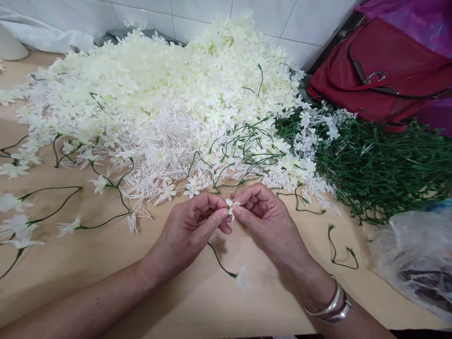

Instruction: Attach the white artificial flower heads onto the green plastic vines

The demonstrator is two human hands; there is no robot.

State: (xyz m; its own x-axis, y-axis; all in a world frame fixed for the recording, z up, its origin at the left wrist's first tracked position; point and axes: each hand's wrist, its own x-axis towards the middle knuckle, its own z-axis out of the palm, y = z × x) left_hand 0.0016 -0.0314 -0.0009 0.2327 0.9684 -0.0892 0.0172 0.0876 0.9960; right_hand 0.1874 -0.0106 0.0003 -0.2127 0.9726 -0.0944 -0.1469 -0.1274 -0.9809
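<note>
My left hand point(197, 226) is closed in a pinch, thumb and forefinger at one side of a small white artificial flower point(231, 206). From the other side my right hand point(264, 219) pinches the same flower, so the fingertips nearly meet around it. Out from beneath my left hand runs a thin green plastic stem point(221, 261), with white stamens point(242, 276) at its lower end. Where this stem meets the flower is hidden by my fingers. Beyond my hands rises a big heap of cream-white artificial petals point(148, 80), with white stamens point(165, 146) piled along its front.
Green stems point(395, 165) form a heap at right, below a red bag point(395, 70). A clear plastic bag point(416, 249) lies nearer. One bare stem point(334, 247) rests on the table point(158, 301). Several flowers on stems point(70, 226) lie at left. A tiled wall point(201, 12) stands behind.
</note>
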